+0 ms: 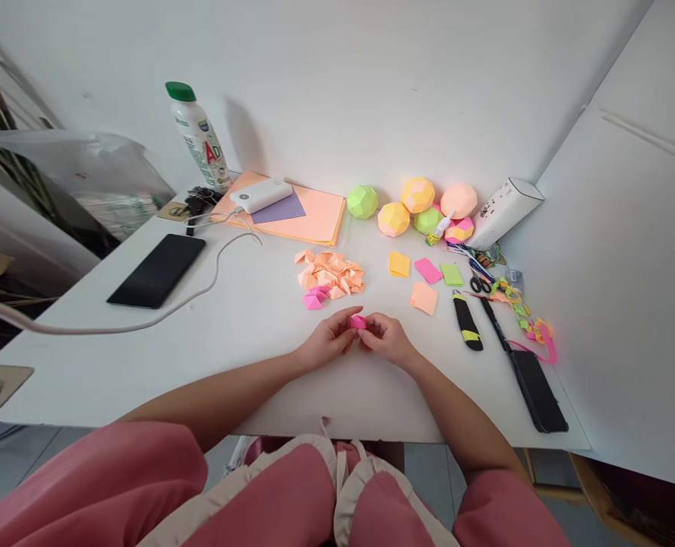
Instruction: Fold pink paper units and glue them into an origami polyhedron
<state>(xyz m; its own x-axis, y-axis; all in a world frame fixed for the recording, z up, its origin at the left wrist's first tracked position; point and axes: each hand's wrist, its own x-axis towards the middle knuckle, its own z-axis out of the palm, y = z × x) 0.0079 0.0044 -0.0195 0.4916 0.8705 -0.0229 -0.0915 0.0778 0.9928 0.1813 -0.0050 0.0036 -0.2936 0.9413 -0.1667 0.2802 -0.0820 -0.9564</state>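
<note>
Pinching a small pink paper piece (358,322) from both sides, I work just in front of the peach pile (331,273), off its near right edge. My left hand (326,342) is closed on the piece's left side, my right hand (391,338) on its right; whether either rests on the white bench (251,334), I cannot tell. Magenta pieces (314,298) touch the pile's near left edge. Left of the pile, a wide stretch of bench reaches a curving white cable (215,282), with a black tablet (158,271) inside its bend. On the pile's near side, beyond my hands, open surface extends to the front edge, crossed by both forearms (228,389). Right of the pile, room tightens: a peach square (424,298) and a pink square (428,270), then a black-and-yellow cutter (467,321) and, farthest right, a black phone (536,389) near the bench's side edge. Behind the pile lie peach sheets (320,209); behind and to its right, faceted paper balls (418,194) sit near the wall (314,91).
</note>
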